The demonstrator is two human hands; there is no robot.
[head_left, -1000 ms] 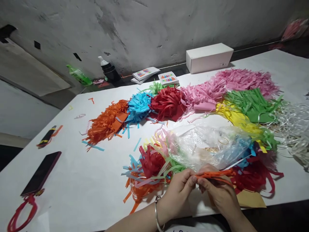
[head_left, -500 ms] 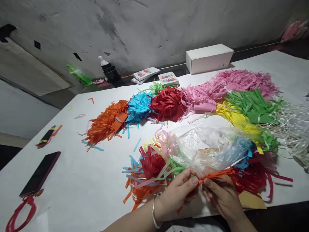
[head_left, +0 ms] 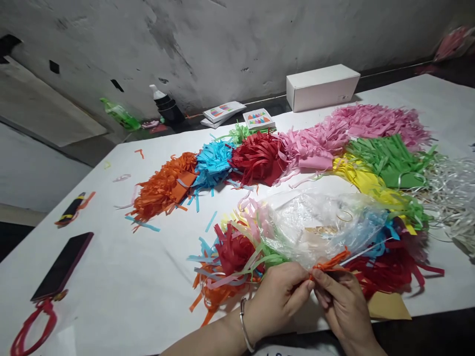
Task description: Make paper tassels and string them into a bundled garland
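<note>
My left hand [head_left: 279, 297] and my right hand [head_left: 339, 301] meet at the near edge of the white table [head_left: 122, 277]. Both pinch the twisted end of a bunch of orange paper strips [head_left: 330, 260], whose loose ends fan up and to the right. A silver bangle [head_left: 245, 324] sits on my left wrist. Just beyond the hands lie a crumpled clear plastic bag [head_left: 322, 222] and a heap of mixed coloured fringes [head_left: 233, 254]. Red fringes [head_left: 393, 269] lie to the right of my right hand.
Piles of cut paper fringe arc across the table: orange [head_left: 163, 185], blue [head_left: 215, 163], red [head_left: 260, 158], pink [head_left: 371, 123], green [head_left: 386, 158], yellow [head_left: 367, 183], white ribbon [head_left: 452, 198]. A phone [head_left: 63, 267] lies at the left. A white box [head_left: 321, 86] and a bottle [head_left: 166, 106] stand at the back.
The orange strips have been gathered shorter and now point upward instead of lying flat to the right. Both hands stayed pinched on them and shifted slightly lower.
</note>
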